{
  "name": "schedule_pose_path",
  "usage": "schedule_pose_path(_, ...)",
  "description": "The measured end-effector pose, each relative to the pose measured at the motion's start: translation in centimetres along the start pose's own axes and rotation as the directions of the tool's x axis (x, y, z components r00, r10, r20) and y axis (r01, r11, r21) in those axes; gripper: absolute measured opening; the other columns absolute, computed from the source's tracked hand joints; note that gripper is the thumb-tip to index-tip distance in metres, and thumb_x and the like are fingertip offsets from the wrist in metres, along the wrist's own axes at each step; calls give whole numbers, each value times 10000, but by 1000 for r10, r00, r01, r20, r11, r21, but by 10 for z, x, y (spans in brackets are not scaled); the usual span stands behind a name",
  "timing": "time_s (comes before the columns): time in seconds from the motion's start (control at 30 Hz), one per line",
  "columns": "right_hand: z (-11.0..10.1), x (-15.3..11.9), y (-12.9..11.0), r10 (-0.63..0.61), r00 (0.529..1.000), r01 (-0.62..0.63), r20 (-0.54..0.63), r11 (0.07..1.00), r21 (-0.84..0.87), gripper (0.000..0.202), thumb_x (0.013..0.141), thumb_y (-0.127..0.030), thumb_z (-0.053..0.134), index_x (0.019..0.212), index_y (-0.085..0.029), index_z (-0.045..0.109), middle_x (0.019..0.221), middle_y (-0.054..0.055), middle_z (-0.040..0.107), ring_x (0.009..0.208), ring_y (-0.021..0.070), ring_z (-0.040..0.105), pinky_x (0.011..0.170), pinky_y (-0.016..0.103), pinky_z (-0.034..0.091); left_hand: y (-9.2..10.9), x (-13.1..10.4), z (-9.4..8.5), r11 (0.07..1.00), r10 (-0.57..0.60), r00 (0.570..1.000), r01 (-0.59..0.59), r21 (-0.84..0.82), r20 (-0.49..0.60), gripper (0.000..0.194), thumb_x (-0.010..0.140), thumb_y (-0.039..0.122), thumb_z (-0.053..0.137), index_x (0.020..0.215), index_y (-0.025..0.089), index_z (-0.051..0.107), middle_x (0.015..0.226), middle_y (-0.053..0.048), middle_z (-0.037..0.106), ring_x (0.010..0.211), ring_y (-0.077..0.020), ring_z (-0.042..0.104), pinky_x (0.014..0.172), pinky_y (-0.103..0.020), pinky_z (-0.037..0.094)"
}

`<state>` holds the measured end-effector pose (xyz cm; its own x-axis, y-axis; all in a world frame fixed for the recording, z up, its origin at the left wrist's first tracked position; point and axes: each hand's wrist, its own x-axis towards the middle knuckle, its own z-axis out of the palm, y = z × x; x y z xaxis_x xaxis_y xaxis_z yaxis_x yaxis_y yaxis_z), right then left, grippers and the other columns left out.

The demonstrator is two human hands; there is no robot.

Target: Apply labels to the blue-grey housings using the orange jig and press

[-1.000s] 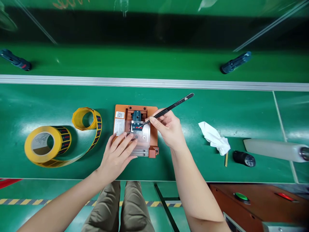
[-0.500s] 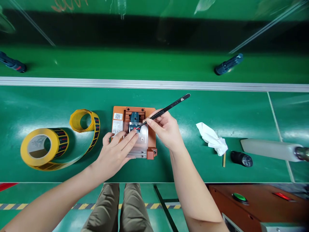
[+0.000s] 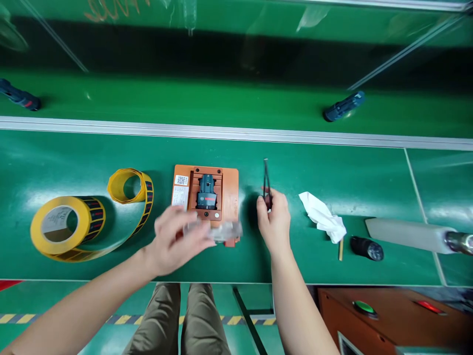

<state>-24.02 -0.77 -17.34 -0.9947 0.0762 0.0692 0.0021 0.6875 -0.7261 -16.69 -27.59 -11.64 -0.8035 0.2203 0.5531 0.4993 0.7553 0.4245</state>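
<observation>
An orange fixture [image 3: 231, 192] lies flat in front of me with a small dark-blue battery pack [image 3: 207, 190] in its recess. The pack bears a dark label with red lettering. At the fixture's near edge my left hand [image 3: 179, 236] has its fingers on a clear plastic cover [image 3: 229, 230], tilted up off the pack and blurred by motion. Right of the fixture, my right hand [image 3: 275, 214] is closed around black tweezers [image 3: 266, 177], whose narrow end points away from me.
Left stands a yellow label roll [image 3: 61, 227], its strip curving to a smaller coil [image 3: 127, 186]. On the right lie a crumpled white tissue [image 3: 323, 214], a black cylinder [image 3: 367, 248] and a whitish long-bodied tool [image 3: 410, 234]. Beyond the metal rail [image 3: 236, 133] lies a dark-blue tool [image 3: 343, 106].
The clear cover has swung up toward me with my left hand, baring the pack. My right hand has moved right, away from the fixture, and turned the tweezers more upright.
</observation>
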Motion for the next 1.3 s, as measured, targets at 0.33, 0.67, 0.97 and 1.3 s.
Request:
schedule_pose_path(0.33,0,-6,-20,-365,908,372,204,928,3,418,981,-407,471,1386,-379,570,1271,96,495,1222,315,449,1063,565,343,32,-92,-16,972,231,902,-193,-138,365,387,834,176,719,1218,206,674,1243,-60,717,1333,-205,537,1263,-452,269)
schedule_pose_path(0.67,26,14,-35,-528,700,479,481,847,231,342,990,-508,427,1264,-529,630,1389,22,431,1303,310,329,1153,598,275,1,-82,14,970,-165,956,201,-135,241,801,875,206,634,1571,254,239,1613,-200,301,1486,-349,331,1176,-640,301)
schedule_pose_path(0.97,29,20,-53,-508,685,441,522,860,258,321,1002,-449,451,1211,-463,694,1380,34,423,1316,302,345,1147,568,282,1,-84,13,967,-170,958,207,-146,231,788,863,208,650,1548,260,264,1568,-229,358,1472,-367,348,1148,-654,323)
schedule_pose_path(1.3,35,19,-109,-240,887,271,395,962,-24,561,640,-551,833,983,-163,618,1042,140,559,1058,348,492,941,541,470,2,-83,11,979,-182,962,196,-50,203,738,876,198,615,1534,247,285,1545,-225,390,1457,-357,384,1130,-617,391)
